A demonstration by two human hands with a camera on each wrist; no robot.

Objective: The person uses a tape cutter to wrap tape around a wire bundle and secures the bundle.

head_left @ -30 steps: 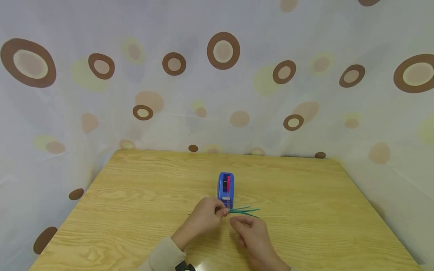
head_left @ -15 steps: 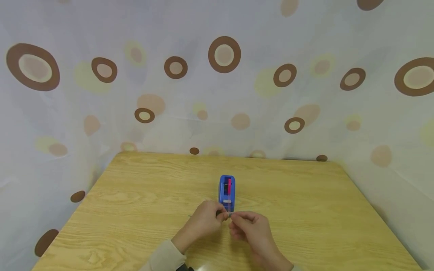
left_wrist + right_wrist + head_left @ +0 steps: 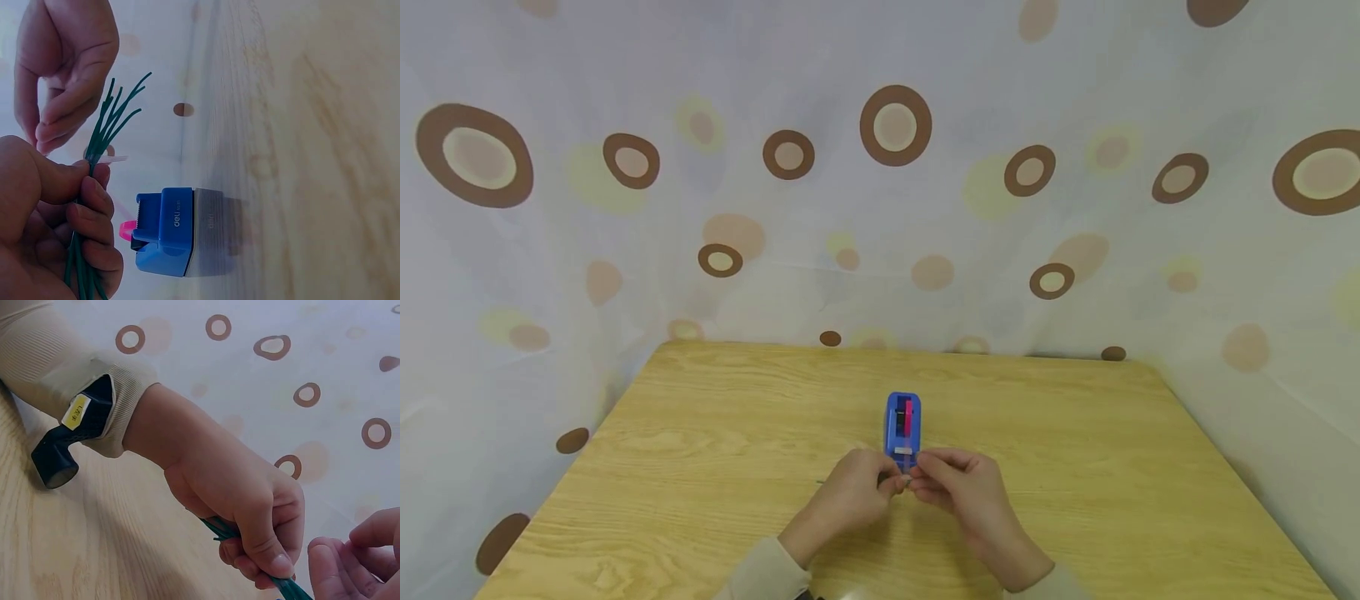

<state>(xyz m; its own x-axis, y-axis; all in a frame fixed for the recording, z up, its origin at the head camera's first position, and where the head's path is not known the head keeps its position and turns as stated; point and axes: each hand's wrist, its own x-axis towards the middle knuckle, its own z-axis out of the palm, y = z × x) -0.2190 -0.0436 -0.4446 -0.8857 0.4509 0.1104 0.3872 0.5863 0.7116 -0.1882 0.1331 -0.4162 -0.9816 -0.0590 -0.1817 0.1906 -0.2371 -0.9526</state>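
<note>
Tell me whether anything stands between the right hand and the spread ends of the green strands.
Nothing visible does: the left wrist view shows only a gap between the right hand and those green strands. Lower down, the left hand grips them, covering part.

Dark green is running along the stems (image 3: 98,139) you are holding, and the strip of tape (image 3: 116,159) against them is looking whitish and see-through. The tape dispenser (image 3: 175,232) is showing bright blue, with white lettering (image 3: 177,219) on its side, a vivid pink roll (image 3: 908,419) and a black part (image 3: 900,420) inside. The surface (image 3: 730,417) is wearing a honey-yellow wood tone, streaked with darker wavy grain. The pale grey-white backdrop (image 3: 827,67) is carrying brown rings (image 3: 867,126) with pale beige centres (image 3: 896,126), plus solid brown, peach and faint yellow spots (image 3: 932,272). Your sleeve (image 3: 50,356) is showing beige, and the dark navy device (image 3: 59,450) on it is bearing a yellow label (image 3: 76,412).
</note>
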